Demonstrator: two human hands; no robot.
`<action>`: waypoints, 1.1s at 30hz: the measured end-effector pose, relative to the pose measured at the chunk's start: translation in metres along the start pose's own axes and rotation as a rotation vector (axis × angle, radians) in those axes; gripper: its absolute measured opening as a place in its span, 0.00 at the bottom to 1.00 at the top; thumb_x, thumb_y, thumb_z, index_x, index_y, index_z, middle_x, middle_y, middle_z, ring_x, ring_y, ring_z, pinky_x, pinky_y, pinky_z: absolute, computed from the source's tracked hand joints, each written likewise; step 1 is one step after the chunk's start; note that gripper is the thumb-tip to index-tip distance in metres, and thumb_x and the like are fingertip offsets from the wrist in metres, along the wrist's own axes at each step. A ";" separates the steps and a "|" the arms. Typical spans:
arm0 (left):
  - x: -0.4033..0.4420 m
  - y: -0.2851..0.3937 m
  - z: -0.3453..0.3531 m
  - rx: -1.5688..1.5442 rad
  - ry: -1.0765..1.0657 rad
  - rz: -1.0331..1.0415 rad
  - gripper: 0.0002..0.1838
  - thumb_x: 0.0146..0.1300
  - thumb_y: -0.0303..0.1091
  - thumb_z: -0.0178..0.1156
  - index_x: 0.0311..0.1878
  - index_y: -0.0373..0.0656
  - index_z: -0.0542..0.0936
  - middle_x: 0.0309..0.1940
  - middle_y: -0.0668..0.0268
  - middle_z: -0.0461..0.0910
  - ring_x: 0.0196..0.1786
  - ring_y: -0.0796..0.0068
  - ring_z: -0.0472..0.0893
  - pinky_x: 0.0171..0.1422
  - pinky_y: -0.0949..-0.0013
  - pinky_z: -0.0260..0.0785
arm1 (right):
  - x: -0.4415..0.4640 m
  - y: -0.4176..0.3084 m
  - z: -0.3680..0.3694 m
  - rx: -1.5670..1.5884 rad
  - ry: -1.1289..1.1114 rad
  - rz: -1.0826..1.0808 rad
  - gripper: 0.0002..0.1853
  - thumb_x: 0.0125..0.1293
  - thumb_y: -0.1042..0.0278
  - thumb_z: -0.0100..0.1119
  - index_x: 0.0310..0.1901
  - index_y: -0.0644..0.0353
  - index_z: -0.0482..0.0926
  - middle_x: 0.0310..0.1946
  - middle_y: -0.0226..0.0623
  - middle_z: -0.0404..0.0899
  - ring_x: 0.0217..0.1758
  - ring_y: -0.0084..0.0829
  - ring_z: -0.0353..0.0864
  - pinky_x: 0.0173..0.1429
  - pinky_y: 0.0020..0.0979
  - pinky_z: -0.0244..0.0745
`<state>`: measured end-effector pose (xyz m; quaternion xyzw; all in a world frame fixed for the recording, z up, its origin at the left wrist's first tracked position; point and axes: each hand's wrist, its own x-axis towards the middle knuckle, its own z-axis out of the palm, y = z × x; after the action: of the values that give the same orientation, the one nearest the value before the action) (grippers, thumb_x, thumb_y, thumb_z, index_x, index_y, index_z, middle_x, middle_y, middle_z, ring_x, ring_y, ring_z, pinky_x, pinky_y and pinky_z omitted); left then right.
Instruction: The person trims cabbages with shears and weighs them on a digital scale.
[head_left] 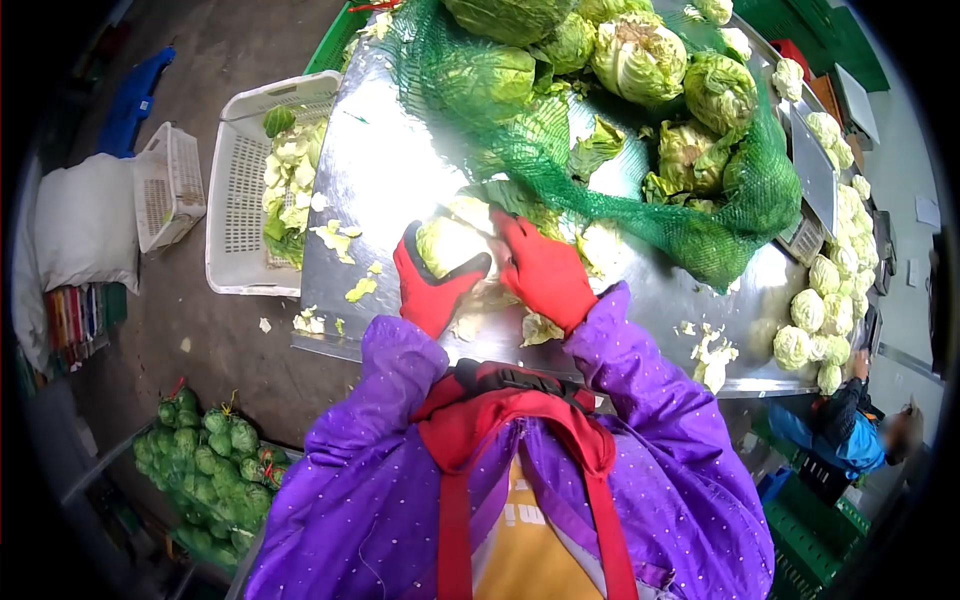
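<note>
A pale green cabbage (447,247) lies on the metal table, partly washed out by glare. My left hand (432,290), in a red glove with a dark palm, curves round its left and near side. From the right, my right hand (545,268), also red-gloved, has its bent fingers against the cabbage's outer leaves; the exact contact of the fingertips is hidden. Just beyond both hands, a green mesh sack (560,185) spreads open with several untrimmed cabbages (640,58) on and in it. Loose leaf scraps (541,328) lie near my right wrist.
A white crate (225,190) holding leaves stands left of the metal table (330,275). Trimmed cabbages (807,310) line the right edge, near a scale (812,165). Netted cabbages (205,455) sit at lower left. Another person (850,435) is at the far right, beside green crates (810,535).
</note>
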<state>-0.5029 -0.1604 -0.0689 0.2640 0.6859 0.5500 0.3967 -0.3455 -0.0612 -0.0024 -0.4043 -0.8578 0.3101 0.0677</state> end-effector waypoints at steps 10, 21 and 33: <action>0.016 0.015 -0.033 -0.242 -0.250 0.013 0.60 0.41 0.22 0.79 0.76 0.44 0.52 0.66 0.58 0.66 0.69 0.65 0.67 0.71 0.61 0.67 | -0.012 0.085 0.025 0.586 0.175 0.379 0.28 0.73 0.50 0.48 0.61 0.68 0.72 0.32 0.40 0.79 0.32 0.31 0.76 0.39 0.35 0.73; 0.018 0.015 -0.011 0.157 -0.297 0.234 0.68 0.32 0.38 0.86 0.76 0.40 0.52 0.70 0.54 0.60 0.72 0.61 0.63 0.74 0.59 0.61 | -0.028 0.016 -0.021 0.407 0.123 0.044 0.30 0.73 0.55 0.51 0.73 0.55 0.60 0.65 0.58 0.69 0.58 0.53 0.79 0.61 0.43 0.73; 0.011 0.001 0.010 0.175 -0.188 0.266 0.65 0.33 0.39 0.85 0.74 0.38 0.54 0.64 0.55 0.64 0.67 0.61 0.67 0.70 0.58 0.66 | 0.015 0.042 0.013 0.274 0.143 0.143 0.24 0.72 0.57 0.49 0.67 0.51 0.67 0.54 0.58 0.77 0.46 0.56 0.82 0.49 0.47 0.77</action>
<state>-0.5004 -0.1460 -0.0719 0.4362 0.6500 0.5087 0.3586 -0.3330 -0.0369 -0.0393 -0.4721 -0.7697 0.3986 0.1606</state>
